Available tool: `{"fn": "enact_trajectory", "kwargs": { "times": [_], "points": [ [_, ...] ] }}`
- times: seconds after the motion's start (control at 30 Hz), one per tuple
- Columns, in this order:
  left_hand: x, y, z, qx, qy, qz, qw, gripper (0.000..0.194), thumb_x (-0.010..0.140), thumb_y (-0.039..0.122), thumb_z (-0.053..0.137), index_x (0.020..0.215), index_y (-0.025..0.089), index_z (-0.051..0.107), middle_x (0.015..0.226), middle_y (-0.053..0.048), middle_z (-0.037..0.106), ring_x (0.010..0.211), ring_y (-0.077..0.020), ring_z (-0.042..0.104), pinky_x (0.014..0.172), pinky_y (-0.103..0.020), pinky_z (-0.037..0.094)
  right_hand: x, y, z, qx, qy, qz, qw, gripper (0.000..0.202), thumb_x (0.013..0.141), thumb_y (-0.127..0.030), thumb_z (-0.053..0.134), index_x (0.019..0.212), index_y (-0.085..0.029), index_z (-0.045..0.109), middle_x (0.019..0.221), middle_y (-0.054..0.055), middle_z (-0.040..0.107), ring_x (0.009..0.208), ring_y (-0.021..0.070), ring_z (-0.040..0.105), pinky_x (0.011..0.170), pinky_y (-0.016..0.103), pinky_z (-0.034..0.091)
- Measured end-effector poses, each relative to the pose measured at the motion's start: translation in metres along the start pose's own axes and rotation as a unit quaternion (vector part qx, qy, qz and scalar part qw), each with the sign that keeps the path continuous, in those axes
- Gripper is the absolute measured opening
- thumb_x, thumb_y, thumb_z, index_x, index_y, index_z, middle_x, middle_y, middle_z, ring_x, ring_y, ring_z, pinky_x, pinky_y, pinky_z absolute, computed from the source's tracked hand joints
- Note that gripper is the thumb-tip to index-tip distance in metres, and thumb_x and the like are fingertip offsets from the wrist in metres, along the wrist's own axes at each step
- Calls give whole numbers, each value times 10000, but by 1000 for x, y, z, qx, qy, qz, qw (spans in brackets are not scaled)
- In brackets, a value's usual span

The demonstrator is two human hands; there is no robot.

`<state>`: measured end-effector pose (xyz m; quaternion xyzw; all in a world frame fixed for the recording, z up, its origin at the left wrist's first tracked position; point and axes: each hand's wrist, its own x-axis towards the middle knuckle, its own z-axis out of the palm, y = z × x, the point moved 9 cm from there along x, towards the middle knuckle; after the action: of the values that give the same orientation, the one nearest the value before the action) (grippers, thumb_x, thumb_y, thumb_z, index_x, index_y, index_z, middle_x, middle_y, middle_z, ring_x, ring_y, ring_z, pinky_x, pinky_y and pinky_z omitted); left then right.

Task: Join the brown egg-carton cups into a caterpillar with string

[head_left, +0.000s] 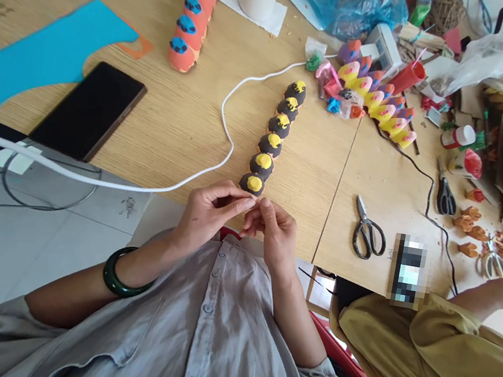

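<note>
My left hand (210, 210) and my right hand (274, 228) meet fingertip to fingertip at the table's front edge. Thumb and forefinger are pinched together on each; whatever sits between them is too small to make out. Just beyond the fingertips lies a row of black egg-carton cups (270, 145) with yellow patches on top, running away from me. Its nearest cup almost touches my left fingers. The yellow patches on the farther cups carry dark marks, while the nearer ones look plain yellow.
A white cable (225, 113) winds across the table left of the row. Further left are a phone (91, 110), a blue cutout (36, 62) and an orange egg-carton strip (191, 24). Scissors (367, 229) lie right. A co-worker's hand (499, 294) reaches over orange scraps at far right.
</note>
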<state>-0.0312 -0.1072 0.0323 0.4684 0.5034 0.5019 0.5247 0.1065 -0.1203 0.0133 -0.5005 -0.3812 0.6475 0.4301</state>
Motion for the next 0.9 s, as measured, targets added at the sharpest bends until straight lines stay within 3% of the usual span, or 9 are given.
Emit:
{"fn": "enact_trajectory", "kwargs": {
  "times": [0.33, 0.57, 0.7, 0.9],
  "points": [
    [-1, -6, 7, -50, -33, -40, 997, 171, 855, 316, 790, 984, 233, 865, 869, -30, 774, 718, -126, 630, 635, -242, 484, 2, -1, -4, 20, 25, -12, 999, 380, 895, -531, 726, 722, -198, 665, 593, -41, 637, 455, 80, 581, 470, 215, 483],
    [-3, -24, 4, -76, -9, -119, 990, 227, 808, 388, 822, 954, 219, 868, 717, -6, 709, 496, -60, 403, 442, -219, 309, 0, -3, -1, 6, 12, -3, 1000, 459, 932, -607, 644, 749, -188, 685, 600, -19, 648, 469, 94, 595, 487, 231, 452],
    [-5, -33, 3, -98, -1, -157, 983, 261, 779, 413, 847, 943, 211, 863, 678, -1, 685, 493, -57, 390, 440, -212, 293, -1, -3, -1, 6, 13, 7, 1000, 464, 926, -630, 638, 811, -185, 704, 604, -18, 654, 473, 102, 597, 495, 239, 454],
    [-5, -39, 7, -161, -7, -182, 970, 230, 795, 410, 831, 944, 238, 862, 807, -21, 758, 497, -43, 358, 456, -215, 288, -1, -2, -2, 7, 16, 11, 1000, 445, 922, -627, 647, 853, -193, 720, 612, -23, 654, 476, 97, 585, 510, 239, 468]
  ]
}}
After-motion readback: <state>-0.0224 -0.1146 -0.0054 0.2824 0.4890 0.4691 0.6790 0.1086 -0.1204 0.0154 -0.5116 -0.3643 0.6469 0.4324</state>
